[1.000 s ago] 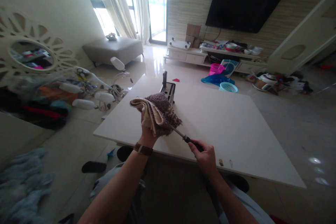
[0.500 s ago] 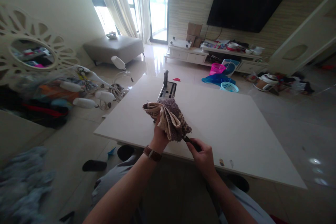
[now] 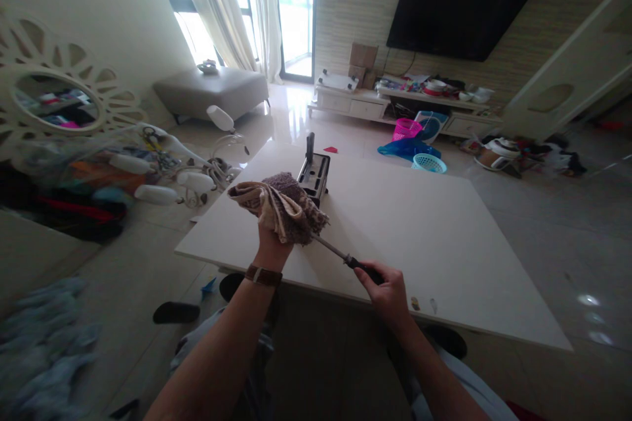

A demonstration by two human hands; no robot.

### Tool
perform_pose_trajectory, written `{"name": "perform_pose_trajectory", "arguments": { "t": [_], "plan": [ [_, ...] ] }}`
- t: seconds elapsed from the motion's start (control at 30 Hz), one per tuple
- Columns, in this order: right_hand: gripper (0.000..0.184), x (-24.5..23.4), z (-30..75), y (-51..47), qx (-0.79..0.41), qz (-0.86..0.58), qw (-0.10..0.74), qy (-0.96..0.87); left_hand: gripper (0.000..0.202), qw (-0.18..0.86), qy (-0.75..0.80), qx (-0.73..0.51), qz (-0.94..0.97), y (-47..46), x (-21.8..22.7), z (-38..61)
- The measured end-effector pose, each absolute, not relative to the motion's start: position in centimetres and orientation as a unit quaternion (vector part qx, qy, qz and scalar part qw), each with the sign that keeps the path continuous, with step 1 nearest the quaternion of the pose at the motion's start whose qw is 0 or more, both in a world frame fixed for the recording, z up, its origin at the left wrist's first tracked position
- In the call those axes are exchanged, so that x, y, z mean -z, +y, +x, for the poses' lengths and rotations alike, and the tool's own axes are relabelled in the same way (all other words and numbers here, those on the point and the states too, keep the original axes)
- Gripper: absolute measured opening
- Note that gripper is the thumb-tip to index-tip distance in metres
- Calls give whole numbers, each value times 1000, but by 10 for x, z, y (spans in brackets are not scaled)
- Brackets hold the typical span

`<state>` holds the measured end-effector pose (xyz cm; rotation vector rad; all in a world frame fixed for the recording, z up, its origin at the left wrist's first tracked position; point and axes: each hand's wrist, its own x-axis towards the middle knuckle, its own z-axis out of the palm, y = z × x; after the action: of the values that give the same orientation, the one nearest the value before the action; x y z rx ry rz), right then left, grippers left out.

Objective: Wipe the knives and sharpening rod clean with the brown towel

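Note:
My left hand [image 3: 270, 245] is closed round a bunched brown and beige cloth [image 3: 281, 208], held above the near left part of a white table [image 3: 419, 237]. The cloth wraps the far end of a thin metal tool [image 3: 332, 248] whose shaft sticks out toward me. My right hand [image 3: 384, 287] grips the tool's dark handle just over the table's near edge. A brown watch strap sits on my left wrist. The tool's tip is hidden inside the cloth.
A black open case [image 3: 314, 171] lies on the table behind the cloth. Two small bits [image 3: 423, 304] lie near the front edge. On the floor are a white chandelier [image 3: 182, 168] at left, pink and blue baskets [image 3: 419, 145], and a grey ottoman [image 3: 212, 91].
My left hand slid the cloth down the shaft to the handle, then back out toward the tip and to the left. My right hand stayed almost still on the handle.

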<state>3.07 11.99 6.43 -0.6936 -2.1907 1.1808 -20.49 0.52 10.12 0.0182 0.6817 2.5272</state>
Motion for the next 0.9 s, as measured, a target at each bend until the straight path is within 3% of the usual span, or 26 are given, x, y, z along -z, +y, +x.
{"name": "perform_pose_trajectory", "arguments": {
  "t": [0.23, 0.6, 0.77, 0.9],
  "plan": [
    [31, -62, 26, 115, -486, -278, 274, -782, 49, 277, 257, -926, 11, 3, -102, -199],
    [39, -56, 25, 114, -546, -312, 313, -712, 52, 286, 305, -908, -40, 9, -100, -180],
    [39, -59, 23, 114, -516, -326, 306, -731, 67, 335, 289, -895, -49, 11, -99, -182],
    [37, -60, 20, 110, -484, -315, 298, -760, 60, 334, 304, -892, -34, 13, -90, -175]
  ]
}}
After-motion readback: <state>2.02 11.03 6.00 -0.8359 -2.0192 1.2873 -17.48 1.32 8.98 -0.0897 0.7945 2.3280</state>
